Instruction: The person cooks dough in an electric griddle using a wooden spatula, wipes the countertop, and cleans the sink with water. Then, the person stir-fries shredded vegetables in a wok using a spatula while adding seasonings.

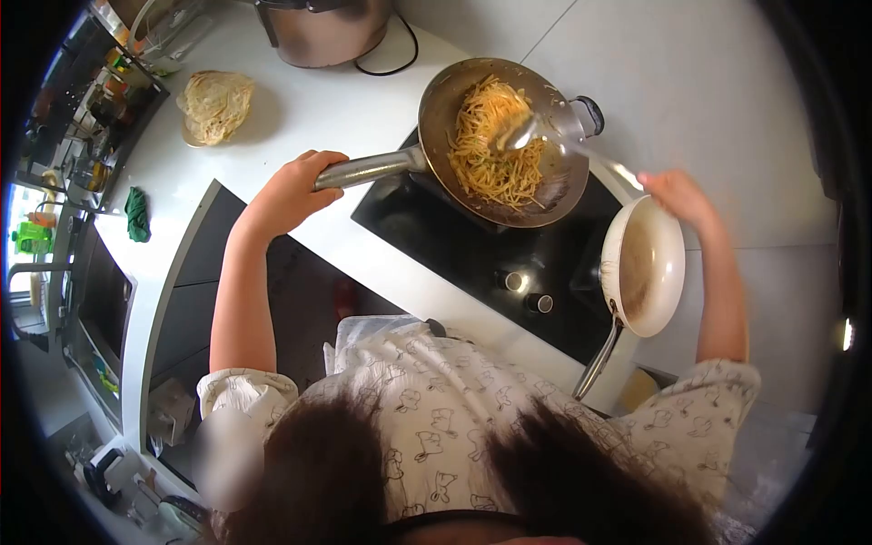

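Note:
My left hand [295, 193] is wrapped around the long metal handle of a wok [568, 186], which is tilted over the black cooktop [436, 232]. Inside the wok lies a heap of thin yellow-orange shreds [495, 173]; whether they are noodles or shredded vegetable I cannot tell. A metal spatula [623, 173], smeared by motion, reaches into the heap from the right. Its handle end is in my closed right hand [677, 195], which is above the rim of a white frying pan [658, 263]. Part of the spatula's blade is blurred against the food.
The white pan stands on the cooktop's right side, its handle toward me. Two knobs [527, 292] sit near the front edge. Flatbreads [218, 104] are stacked on the left counter, with a green cloth [137, 214] nearer the sink. A large metallic cooker [327, 36] stands behind.

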{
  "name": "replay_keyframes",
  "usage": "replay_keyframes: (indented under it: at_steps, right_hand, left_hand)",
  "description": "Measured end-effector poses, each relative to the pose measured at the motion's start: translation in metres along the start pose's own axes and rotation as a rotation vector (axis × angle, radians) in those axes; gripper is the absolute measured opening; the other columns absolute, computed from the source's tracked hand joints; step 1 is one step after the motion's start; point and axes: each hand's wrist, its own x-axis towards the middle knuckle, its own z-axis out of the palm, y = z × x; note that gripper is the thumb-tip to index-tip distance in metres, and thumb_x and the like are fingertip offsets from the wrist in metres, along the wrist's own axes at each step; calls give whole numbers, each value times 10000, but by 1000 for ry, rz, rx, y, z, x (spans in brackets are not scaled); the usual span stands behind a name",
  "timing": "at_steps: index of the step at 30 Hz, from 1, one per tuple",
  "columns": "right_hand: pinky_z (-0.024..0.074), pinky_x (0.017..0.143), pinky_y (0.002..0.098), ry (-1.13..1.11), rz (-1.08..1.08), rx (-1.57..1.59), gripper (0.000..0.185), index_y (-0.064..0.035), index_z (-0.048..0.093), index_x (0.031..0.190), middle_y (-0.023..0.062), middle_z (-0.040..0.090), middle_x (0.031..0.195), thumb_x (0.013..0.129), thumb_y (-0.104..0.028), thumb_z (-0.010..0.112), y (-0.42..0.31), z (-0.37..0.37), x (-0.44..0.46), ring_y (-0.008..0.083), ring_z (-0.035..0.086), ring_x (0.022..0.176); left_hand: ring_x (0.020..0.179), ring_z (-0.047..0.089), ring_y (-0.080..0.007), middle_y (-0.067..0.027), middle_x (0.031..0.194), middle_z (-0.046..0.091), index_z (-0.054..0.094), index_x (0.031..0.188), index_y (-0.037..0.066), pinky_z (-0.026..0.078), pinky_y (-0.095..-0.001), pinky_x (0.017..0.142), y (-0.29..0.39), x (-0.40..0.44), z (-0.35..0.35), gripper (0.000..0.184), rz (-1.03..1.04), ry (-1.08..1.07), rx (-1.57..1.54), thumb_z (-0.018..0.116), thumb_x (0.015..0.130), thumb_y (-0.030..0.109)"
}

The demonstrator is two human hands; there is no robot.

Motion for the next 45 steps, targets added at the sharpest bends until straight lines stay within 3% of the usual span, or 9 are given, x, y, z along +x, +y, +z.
replay_keyframes:
  at_steps: [4,6,12,21,25,30,39,42,45]
  right_hand:
    - [376,497,316,-8,-35,199,456,-56,522,673,-5,455,569,883,-454,593,-13,20,-35,119,424,528]
    - [415,567,318,110,-301,132,394,-22,577,806,31,513,607,892,-406,591,-30,34,-14,139,475,590]
    - [456,681,469,239,-137,-261,270,-82,624,955,173,627,838,949,-315,487,-96,63,-32,414,573,804]
    - [462,827,378,165,49,107,358,-165,555,1276,216,629,1027,918,-148,544,-105,78,-189,361,600,949]
    - [473,769,423,202,-22,-78,378,-172,525,1299,239,626,977,922,-147,531,-100,113,-159,394,602,878]
    - [479,734,477,306,-14,124,351,-182,505,1309,257,623,900,969,-251,453,-119,155,-91,442,590,823]
    - [462,632,458,211,-71,-408,273,-148,572,1191,191,622,766,928,-179,507,-138,49,-168,357,605,703]
    - [470,638,461,2,40,-481,258,-120,573,1163,195,619,757,924,-188,505,-153,27,-166,354,613,715]
    - [473,646,464,160,-46,-502,229,-98,574,1119,192,621,759,924,-191,495,-144,62,-128,357,620,741]
  left_hand:
    - [918,581,-271,-131,1046,599,539,1225,52,459,-353,839,-3,0,0,399,13,-3,4,617,835,93]
    - [914,579,-276,-132,1042,599,541,1222,50,459,-356,837,-5,1,-1,396,28,1,5,617,835,97]
    - [921,585,-287,-142,1044,598,543,1214,46,460,-370,834,-15,1,3,393,115,46,25,618,834,110]
    - [916,596,-312,-151,1040,598,547,1210,59,466,-387,825,-18,4,0,394,104,30,24,617,830,137]
    - [907,601,-319,-152,1041,600,546,1211,59,469,-390,820,-21,7,-4,399,140,6,32,619,829,143]
    - [904,609,-324,-153,1036,605,551,1206,62,476,-394,820,-20,4,-4,399,162,-1,50,623,824,154]
    - [895,615,-330,-151,1023,611,557,1191,68,483,-404,813,-24,5,-1,392,177,43,12,632,818,161]
    - [918,603,-328,-150,1038,605,551,1196,63,469,-395,823,-24,3,0,387,158,38,-8,621,825,145]
    - [919,602,-331,-151,1044,604,551,1196,63,471,-398,827,-24,4,3,387,153,37,-8,621,824,142]
